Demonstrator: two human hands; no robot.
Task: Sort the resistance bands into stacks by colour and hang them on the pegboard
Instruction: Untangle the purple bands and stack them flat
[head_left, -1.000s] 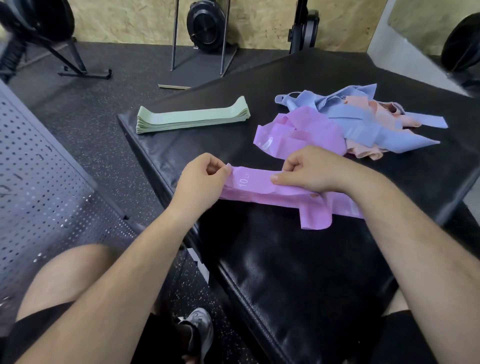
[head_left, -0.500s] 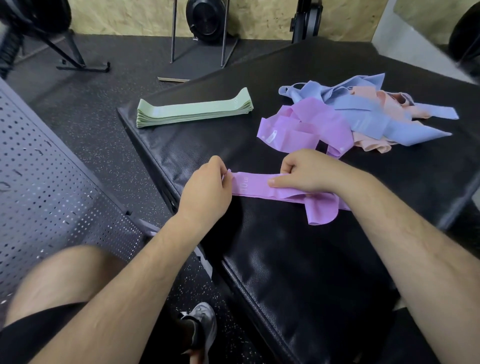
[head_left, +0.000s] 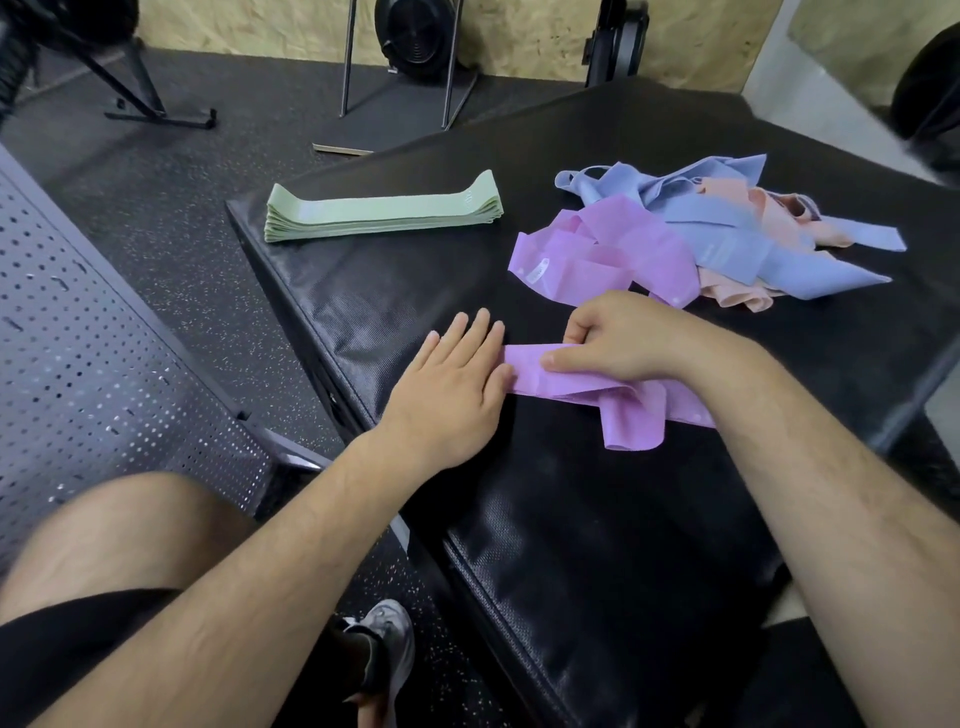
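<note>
Pinching a purple band on the black pad, the right hand sits beside the flat left hand touching its end.

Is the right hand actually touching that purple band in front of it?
Touching. Head view: the right hand pinches the purple band, thumb on top, fingers curled over its far edge.
</note>
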